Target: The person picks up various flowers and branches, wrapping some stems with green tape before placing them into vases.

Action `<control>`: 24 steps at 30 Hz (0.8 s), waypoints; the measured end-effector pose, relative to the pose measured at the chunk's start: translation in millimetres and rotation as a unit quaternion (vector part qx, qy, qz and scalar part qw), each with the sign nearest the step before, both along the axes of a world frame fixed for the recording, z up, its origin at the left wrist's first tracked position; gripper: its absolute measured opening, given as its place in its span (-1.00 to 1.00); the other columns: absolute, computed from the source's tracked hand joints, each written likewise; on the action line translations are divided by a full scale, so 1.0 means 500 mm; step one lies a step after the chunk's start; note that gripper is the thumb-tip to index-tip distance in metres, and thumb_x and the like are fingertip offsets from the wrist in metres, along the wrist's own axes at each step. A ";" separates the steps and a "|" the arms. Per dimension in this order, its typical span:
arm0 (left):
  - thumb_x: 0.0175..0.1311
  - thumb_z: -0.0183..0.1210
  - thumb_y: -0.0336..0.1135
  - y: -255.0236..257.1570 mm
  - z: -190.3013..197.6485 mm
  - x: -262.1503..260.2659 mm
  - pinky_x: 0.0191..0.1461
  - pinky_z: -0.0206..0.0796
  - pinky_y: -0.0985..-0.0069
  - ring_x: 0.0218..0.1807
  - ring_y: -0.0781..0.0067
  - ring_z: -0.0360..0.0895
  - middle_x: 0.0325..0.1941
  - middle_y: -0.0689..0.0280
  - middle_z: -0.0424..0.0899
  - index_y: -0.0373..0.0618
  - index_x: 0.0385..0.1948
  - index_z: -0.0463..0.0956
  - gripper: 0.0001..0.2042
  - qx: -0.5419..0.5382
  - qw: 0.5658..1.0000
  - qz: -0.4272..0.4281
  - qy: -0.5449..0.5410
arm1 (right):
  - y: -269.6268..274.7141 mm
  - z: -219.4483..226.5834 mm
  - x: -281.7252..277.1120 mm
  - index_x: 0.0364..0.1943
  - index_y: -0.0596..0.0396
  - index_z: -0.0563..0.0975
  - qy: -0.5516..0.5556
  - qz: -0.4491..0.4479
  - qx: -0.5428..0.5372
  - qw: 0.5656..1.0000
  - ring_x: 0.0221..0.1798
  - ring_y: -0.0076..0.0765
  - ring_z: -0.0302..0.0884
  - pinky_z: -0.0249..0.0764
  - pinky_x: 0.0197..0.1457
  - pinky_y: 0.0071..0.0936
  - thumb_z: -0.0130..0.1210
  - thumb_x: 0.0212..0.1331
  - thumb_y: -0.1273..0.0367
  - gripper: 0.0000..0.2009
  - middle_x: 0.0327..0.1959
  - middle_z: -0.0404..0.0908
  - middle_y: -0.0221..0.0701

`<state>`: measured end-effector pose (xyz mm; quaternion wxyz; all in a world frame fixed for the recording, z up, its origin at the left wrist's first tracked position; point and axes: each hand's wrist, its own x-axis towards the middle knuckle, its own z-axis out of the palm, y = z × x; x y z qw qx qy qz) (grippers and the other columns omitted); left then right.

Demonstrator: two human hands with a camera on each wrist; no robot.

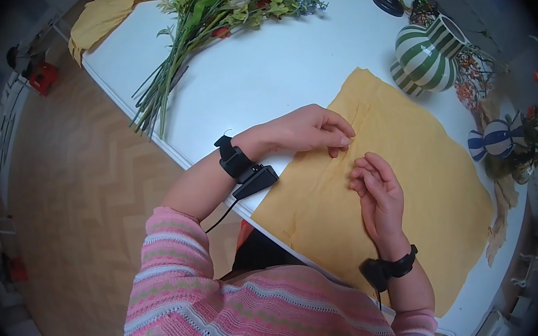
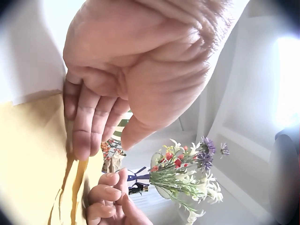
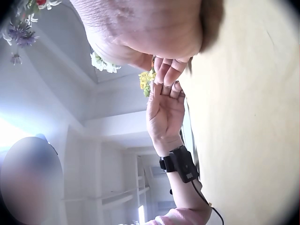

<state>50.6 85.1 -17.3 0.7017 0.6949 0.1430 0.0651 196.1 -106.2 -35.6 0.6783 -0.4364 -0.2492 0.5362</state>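
Note:
A mustard-yellow sheet [image 1: 414, 172], creased near its middle, lies across the table corner in front of me. My left hand [image 1: 307, 130] reaches over its upper left part. In the left wrist view its fingers [image 2: 83, 131] extend down to the raised creases [image 2: 77, 187], and the thumb stands apart from them. My right hand [image 1: 380, 195] hovers palm-inward over the middle of the sheet, its fingers loosely bent with nothing between them. Both hands face each other a short way apart, as the right wrist view also shows.
A bunch of long-stemmed flowers [image 1: 202, 34] lies at the back left of the white table [image 1: 259, 70]. A green-striped vase [image 1: 425, 60] lies tipped at the right, with a blue-striped vase [image 1: 499, 138] beyond. Another yellow sheet [image 1: 106, 21] hangs over the far left edge.

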 end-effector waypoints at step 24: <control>0.35 0.03 -0.44 0.105 -0.014 -0.045 -0.21 0.41 0.58 -0.23 0.47 0.51 -0.12 0.23 0.56 -0.31 0.12 0.36 -0.67 -0.203 0.851 0.451 -0.175 | -0.006 -0.013 0.003 0.10 0.26 0.43 -0.045 0.033 0.012 0.998 -0.08 -0.44 0.52 0.48 -0.03 -0.50 -0.01 0.29 0.53 -0.70 -0.03 0.54 -0.29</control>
